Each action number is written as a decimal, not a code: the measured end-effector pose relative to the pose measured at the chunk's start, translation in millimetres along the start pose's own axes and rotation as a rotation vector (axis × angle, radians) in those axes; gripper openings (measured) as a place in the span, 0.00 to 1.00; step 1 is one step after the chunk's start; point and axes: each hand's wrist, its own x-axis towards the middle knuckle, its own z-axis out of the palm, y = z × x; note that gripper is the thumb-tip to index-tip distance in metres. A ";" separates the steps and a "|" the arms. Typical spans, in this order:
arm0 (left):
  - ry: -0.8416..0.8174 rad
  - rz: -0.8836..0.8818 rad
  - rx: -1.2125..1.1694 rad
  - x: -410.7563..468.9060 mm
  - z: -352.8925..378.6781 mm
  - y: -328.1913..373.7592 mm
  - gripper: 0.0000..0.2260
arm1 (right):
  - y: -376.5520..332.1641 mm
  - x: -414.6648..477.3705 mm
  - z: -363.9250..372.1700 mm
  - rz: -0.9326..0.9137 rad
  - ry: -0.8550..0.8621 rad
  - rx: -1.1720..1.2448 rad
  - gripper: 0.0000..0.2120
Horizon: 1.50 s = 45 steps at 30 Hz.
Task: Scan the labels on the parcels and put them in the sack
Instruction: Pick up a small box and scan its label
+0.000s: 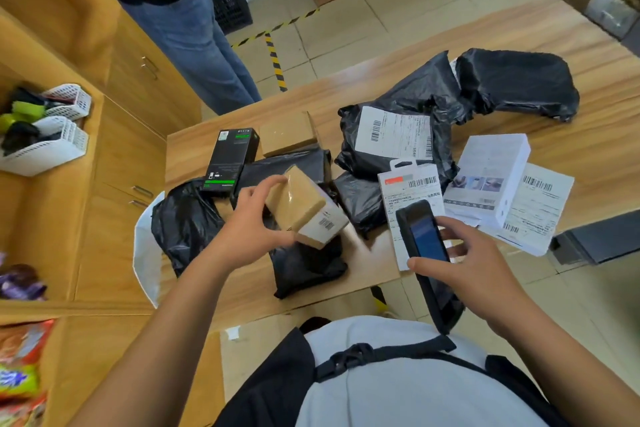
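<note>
— What are your hands doing right now?

— My left hand [258, 218] is gripping a small cardboard parcel [304, 206], fingers curled over its top edge and thumb underneath, and is holding it tilted above the desk [588, 146] so its white barcode label [325, 224] is facing toward my right. My right hand [474, 267] is closed around a black handheld scanner [427, 253], thumb lying along its near edge, with the screen facing up and its far end just beside the parcel's label.

— Where are the other parcels lying?

— They are sitting spread over the desk: black plastic mailers, one with a large white label [394, 135] facing up, another one [516, 83] farther back, a black box with green print [230, 159], a plain brown carton [287, 133], a white hang-tab box [412, 191] partly under the scanner, and a white box [491, 177] resting on a labelled white envelope [536, 208].

— And the sack?

— A white sack [147, 246] is hanging at the desk's left end, with a black bag [183, 222] bulging out of its mouth.

— Anyone else nearby?

— A person in jeans [197, 42] is standing beyond the desk.
</note>
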 end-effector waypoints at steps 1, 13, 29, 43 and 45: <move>0.038 -0.006 -0.052 -8.6 4.1 -10.0 0.43 | -1.0 2.0 2.3 -0.006 -0.018 0.002 0.38; 0.195 -0.146 0.052 -42.6 33.7 -50.6 0.48 | -15.8 9.8 15.9 -0.004 -0.124 0.024 0.44; 0.155 -0.053 0.195 -28.0 20.9 -34.7 0.41 | -12.6 3.1 4.4 0.020 -0.101 -0.105 0.43; 0.293 -0.074 -0.550 -44.4 47.5 -23.4 0.37 | -83.4 -0.8 -14.2 -0.046 -0.426 -0.607 0.46; 0.283 -0.073 -0.580 -47.7 50.6 -23.9 0.36 | -85.3 -3.1 -12.2 -0.034 -0.429 -0.640 0.47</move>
